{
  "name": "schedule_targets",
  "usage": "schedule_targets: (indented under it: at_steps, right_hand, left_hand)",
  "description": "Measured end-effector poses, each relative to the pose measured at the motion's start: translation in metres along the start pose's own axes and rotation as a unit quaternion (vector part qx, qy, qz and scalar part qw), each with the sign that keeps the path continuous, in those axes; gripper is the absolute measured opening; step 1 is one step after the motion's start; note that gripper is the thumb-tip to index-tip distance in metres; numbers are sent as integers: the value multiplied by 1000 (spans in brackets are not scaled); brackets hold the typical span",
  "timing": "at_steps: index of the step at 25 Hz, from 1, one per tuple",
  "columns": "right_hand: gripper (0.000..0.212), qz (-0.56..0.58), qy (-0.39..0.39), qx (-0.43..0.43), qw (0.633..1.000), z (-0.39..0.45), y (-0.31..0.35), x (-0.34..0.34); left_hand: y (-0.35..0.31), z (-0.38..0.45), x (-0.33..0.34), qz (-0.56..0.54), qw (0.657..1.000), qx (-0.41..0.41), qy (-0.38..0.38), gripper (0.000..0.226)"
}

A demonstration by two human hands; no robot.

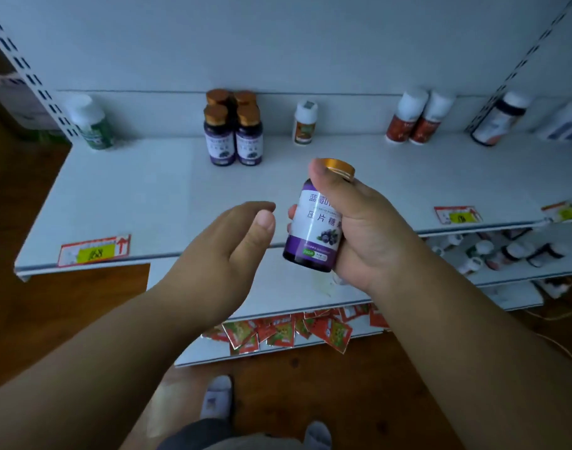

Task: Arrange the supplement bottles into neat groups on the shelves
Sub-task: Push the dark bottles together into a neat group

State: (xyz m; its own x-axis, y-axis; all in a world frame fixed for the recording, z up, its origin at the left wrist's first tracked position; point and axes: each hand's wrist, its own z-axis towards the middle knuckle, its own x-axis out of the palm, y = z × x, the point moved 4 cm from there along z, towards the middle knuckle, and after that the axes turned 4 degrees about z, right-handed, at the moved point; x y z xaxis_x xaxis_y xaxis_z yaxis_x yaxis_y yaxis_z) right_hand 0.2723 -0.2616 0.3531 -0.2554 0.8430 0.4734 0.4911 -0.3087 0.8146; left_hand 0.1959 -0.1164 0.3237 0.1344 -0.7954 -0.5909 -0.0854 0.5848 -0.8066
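Right grip [353,222]: we're grasping purple bottle [314,228] above shelf [148,196], thumb by gold cap. Left grip [232,241] hanging released, fingers relaxed, just beside bottle.

A shop — white metal shelves [167,190] on slotted uprights [34,79], with red-and-yellow price tags [94,250] clipped to their front edges. Small groups of supplement bottles [232,138] stand on them, and red sachets [278,331] lie on a lower tier — over wood flooring [359,384].
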Motion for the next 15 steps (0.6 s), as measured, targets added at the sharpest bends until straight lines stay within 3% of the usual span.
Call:
schedule_targets:
  at_steps: [3,6,8,12,15]
  right_hand:
    - [32,-113,-54,-21,992,48,-1,25]
    - [29,-289,-116,-73,947,105,-2,34]
    - [27,-332,-135,-115,927,136,0,35]
    - [34,-423,-83,-150,890,175,-5,51]
    - [33,-533,-29,-215,818,179,-11,74]
  left_hand:
    - [26,41,-33,61,998,10,7,71]
    - [62,88,-55,187,981,-11,-59,54]
    - [89,115,-58,253,965,-48,-54,57]
    - [123,149,-48,330,941,-74,-1,84]
    - [129,161,-44,375,926,-44,1,95]
